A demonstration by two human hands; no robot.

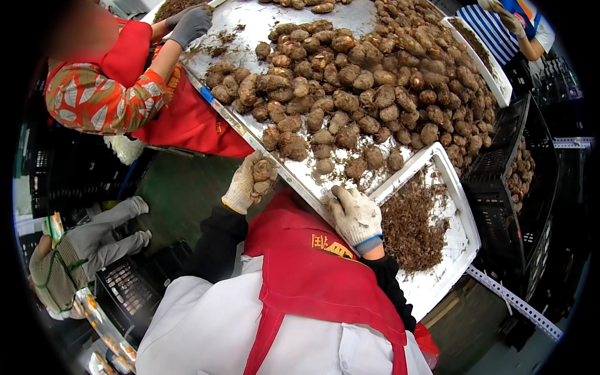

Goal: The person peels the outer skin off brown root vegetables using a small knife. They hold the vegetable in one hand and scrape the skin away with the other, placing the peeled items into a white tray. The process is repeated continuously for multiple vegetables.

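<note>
My left hand (pixel 245 182) wears a cream knitted glove and is closed around lumpy brown taro corms (pixel 262 175), left of the metal table's edge (pixel 294 179). My right hand (pixel 354 219), in a similar glove, rests at that edge with fingers slightly bent and apart; I make out nothing held in it. A large heap of brown, hairy taro corms (pixel 350 100) covers much of the table above my hands. Beside my right hand, a white tray (pixel 459 231) holds brown fibrous scraps (pixel 409 228).
A co-worker in red apron and grey gloves (pixel 187 28) works at the upper left. Another in stripes (pixel 525 31) stands upper right by a white tray (pixel 500 87). Black crates (pixel 484 187) flank the table's right. A person (pixel 75 256) is lower left, near more crates (pixel 125 287).
</note>
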